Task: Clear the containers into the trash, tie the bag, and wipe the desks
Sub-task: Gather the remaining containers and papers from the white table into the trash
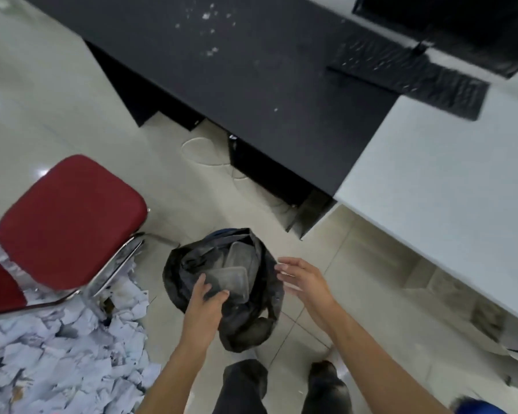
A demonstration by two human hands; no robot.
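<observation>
- My left hand (205, 297) grips a clear container (229, 280), fingers curled, over the black trash bag (251, 321) at 6 o'clock in my view.
- My right hand (304, 280) hovers at the bag's 3 o'clock, fingers wide, empty.

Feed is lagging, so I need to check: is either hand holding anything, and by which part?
The left hand grips a clear container by its near end, over the trash bag. The right hand holds nothing.

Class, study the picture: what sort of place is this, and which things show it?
Probably an office: desks carry a keyboard and monitor, a red padded chair stands nearby, and paper lies heaped on the floor.
</observation>
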